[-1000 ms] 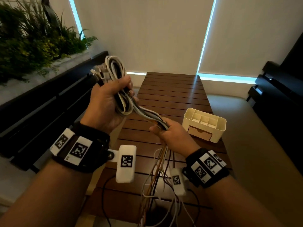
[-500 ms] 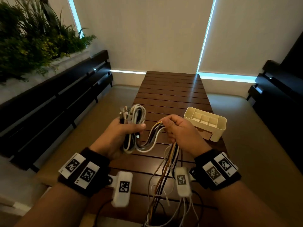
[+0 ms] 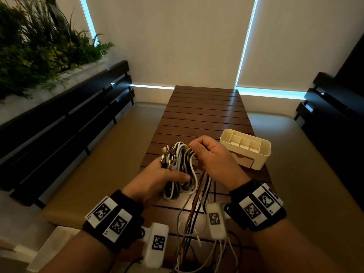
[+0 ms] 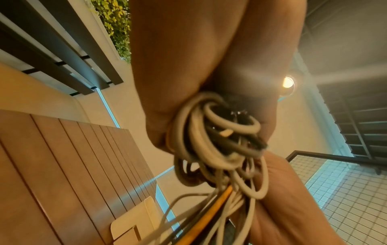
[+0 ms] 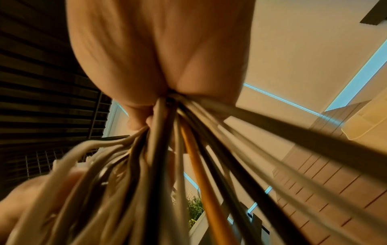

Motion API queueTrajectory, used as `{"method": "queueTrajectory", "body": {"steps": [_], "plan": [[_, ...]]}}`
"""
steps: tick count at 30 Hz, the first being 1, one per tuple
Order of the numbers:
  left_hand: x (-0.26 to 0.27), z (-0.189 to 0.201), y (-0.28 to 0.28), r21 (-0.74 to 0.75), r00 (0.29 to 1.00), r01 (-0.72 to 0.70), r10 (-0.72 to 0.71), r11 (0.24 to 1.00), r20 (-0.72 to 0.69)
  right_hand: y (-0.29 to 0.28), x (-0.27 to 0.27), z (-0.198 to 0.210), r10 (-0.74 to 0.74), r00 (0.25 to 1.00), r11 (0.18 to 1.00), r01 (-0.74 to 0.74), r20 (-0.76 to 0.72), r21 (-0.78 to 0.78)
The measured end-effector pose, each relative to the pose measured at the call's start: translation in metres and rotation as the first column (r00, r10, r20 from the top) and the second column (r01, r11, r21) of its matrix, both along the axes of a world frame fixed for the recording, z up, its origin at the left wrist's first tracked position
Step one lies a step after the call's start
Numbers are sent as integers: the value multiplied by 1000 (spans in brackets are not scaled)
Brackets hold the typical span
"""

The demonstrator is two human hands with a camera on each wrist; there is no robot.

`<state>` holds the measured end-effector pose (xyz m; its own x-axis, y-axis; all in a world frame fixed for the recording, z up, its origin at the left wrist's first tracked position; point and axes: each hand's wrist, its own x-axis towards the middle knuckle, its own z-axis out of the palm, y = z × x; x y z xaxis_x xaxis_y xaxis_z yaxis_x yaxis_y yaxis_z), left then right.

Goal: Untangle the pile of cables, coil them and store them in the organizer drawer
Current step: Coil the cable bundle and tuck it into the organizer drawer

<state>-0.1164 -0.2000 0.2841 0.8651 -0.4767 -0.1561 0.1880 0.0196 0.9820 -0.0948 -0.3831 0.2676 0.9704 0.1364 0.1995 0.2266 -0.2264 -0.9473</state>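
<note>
The organizer (image 3: pixel 254 154) sits on the table (image 3: pixel 204 107), right of both hands, with the cables (image 3: pixel 181 174) held between them.

Left hand (image 3: pixel 157 178): palm up, thumb laid across the coiled cables (image 3: pixel 177 174), fingers curled beneath them.
Right hand (image 3: pixel 214 156): fisted, knuckles up, gripping the loose strands just beside the left hand.
Forearms: both reach forward, each wrist banded in black.

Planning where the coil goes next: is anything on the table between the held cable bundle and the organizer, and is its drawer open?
Nothing visible lies between the white, black and orange cable bundle and the cream plastic organizer. Its wooden-fronted drawer looks shut.
</note>
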Motion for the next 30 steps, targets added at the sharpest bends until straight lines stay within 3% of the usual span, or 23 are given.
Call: {"method": "queueTrajectory", "body": {"steps": [12,16,21,23,26,28,30], "plan": [[2,-4,-3,13,999,-43,43,999,23,1,1,-6,-31,1000,998,31,-2,55],[9,-5,2,-24,972,-227,228,974,58,-4,1,-8,-51,999,993,51,1,104],[26,-2,21,-196,882,-461,472,865,10,-18,-1,-19,-52,996,992,60,-77,108],[30,6,24,-281,881,-461,471,842,-36,-21,-3,-26,2,984,998,9,-176,64],[31,13,19,-328,900,-422,434,845,-39,-19,-6,-33,30,943,983,-88,-332,-162],[31,11,13,-289,903,-409,430,865,8,-18,-5,-33,-1,949,976,-67,-315,-206],[29,7,8,-253,909,-394,416,884,39,-15,-4,-22,-36,969,992,4,-245,-130]]}}
